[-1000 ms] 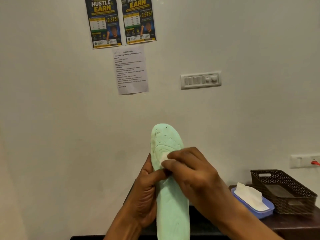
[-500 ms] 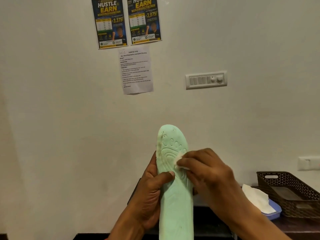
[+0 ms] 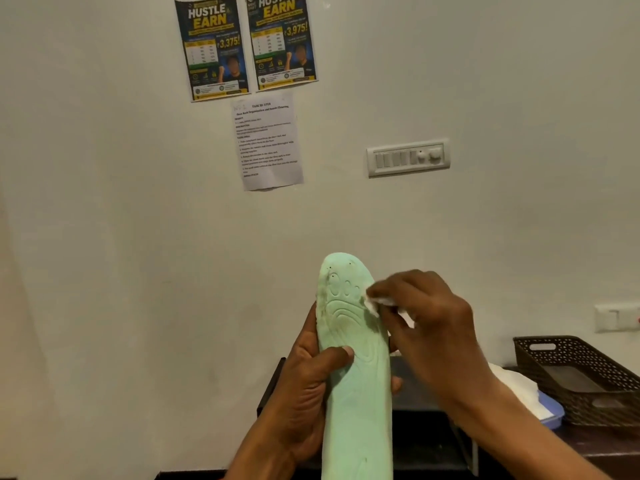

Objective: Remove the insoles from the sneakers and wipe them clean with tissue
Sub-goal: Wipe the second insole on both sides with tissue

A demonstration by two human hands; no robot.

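Observation:
A pale green insole [image 3: 353, 375] stands upright in front of me, its patterned underside facing me and its toe end up. My left hand [image 3: 304, 386] grips it round the middle, thumb across the front and fingers behind. My right hand [image 3: 426, 320] pinches a small wad of white tissue [image 3: 374, 303] against the insole's upper right edge. No sneakers are in view.
A dark table [image 3: 606, 445] lies at the lower right. It carries a blue tissue box [image 3: 550, 410] with a white sheet sticking out and a dark woven basket [image 3: 581, 375]. The wall behind bears posters, a printed sheet and a switch panel [image 3: 408, 157].
My right hand has slid the tissue from the middle of the insole's forefoot to its upper right edge. The view has shifted slightly.

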